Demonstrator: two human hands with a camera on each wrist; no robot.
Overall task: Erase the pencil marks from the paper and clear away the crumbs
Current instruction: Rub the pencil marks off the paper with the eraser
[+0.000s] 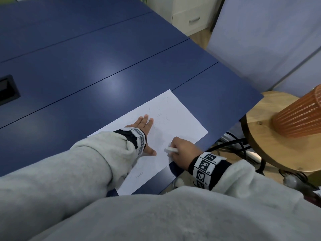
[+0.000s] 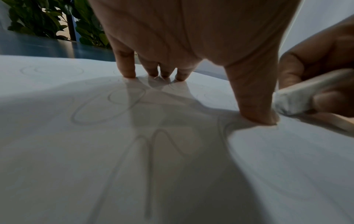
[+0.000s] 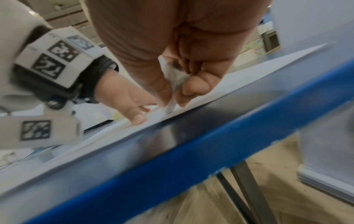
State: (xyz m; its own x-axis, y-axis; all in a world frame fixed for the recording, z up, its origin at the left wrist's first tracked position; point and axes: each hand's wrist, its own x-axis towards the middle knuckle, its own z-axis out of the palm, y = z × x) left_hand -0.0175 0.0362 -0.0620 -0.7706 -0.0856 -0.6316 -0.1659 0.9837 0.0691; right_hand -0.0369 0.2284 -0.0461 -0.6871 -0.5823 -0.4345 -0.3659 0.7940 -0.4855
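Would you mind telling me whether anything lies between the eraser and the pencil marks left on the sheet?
The left hand presses flat on the paper, covering marks beneath it. The eraser, pinched in the right hand, meets the sheet beside that thumb; nothing else intervenes.

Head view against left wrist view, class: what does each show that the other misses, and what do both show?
Only the head view shows the blue table, orange basket and wooden stool. Only the left wrist view shows large pencil loops clearly, plus a plant. Both show the left hand pressing the paper and the right hand gripping the eraser.
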